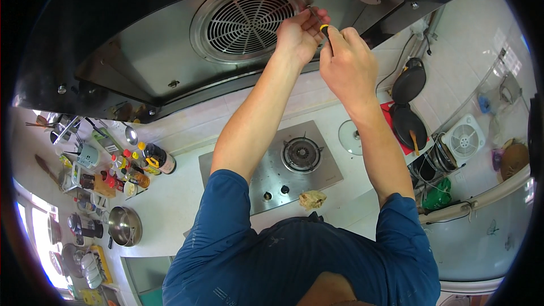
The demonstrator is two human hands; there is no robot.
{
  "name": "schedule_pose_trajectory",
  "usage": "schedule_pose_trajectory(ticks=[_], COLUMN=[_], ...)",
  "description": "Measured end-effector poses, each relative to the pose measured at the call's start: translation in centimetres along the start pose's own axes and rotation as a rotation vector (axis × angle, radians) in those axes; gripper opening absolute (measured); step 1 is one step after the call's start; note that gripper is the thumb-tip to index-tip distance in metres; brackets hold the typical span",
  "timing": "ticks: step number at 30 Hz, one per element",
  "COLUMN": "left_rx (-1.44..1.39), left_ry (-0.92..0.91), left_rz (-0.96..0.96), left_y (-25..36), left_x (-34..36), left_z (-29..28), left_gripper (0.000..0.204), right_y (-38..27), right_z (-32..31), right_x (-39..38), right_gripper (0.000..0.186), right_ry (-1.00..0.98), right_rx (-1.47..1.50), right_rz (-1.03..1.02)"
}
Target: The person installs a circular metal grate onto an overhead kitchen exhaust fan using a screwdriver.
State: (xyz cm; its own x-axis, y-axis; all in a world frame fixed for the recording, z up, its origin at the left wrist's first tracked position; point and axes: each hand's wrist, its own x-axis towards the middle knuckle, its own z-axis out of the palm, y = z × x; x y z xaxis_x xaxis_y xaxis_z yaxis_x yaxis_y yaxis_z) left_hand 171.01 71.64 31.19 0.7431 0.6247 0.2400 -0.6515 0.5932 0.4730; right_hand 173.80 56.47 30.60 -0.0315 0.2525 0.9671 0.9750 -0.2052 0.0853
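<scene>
Overhead is a black and steel range hood (153,39) with a round slotted fan grille (243,22). In my right hand (348,65) is a screwdriver (324,29) with a black and yellow handle, the fist closed round it. Its thin shaft points up and left toward the grille's right rim. My left hand (300,37) is raised palm up beside that rim, fingers curled and thumb close to the shaft's tip. Whatever lies between those fingertips is too small to make out.
Below stand a steel gas hob (272,164), a crumpled cloth (312,199) and a glass lid (350,137). Bottles (133,170) and a steel pot (125,226) are on the left. An open black electric pan (409,124) and a white fan (464,137) are on the right.
</scene>
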Motion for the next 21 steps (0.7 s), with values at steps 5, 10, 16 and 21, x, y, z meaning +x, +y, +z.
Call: schedule_pose_trajectory(ticks=[5,10,16,21], left_rx=[-0.008,-0.004,0.035,0.024], left_ry=[-0.109,-0.156,-0.022,0.023], left_rz=[-0.073,-0.089,-0.035,0.003], left_y=[-0.3,-0.5,-0.6,-0.8], left_x=[-1.3,-1.3,-0.6,-0.3], left_z=[0.1,0.4,0.7,1.0], left_gripper=[0.029,0.027,0.022,0.017], right_y=[-0.3,-0.1,-1.9,-2.4], right_z=[-0.4,0.0,0.0,-1.2], right_x=[0.7,0.4,-0.4,-2.5], right_gripper=[0.013,0.021,0.039,0.034], right_ry=[-0.082,-0.142,-0.041,0.096], right_rx=[0.022,0.236,0.416,0.235], right_rz=[0.082,0.297,0.441,0.187])
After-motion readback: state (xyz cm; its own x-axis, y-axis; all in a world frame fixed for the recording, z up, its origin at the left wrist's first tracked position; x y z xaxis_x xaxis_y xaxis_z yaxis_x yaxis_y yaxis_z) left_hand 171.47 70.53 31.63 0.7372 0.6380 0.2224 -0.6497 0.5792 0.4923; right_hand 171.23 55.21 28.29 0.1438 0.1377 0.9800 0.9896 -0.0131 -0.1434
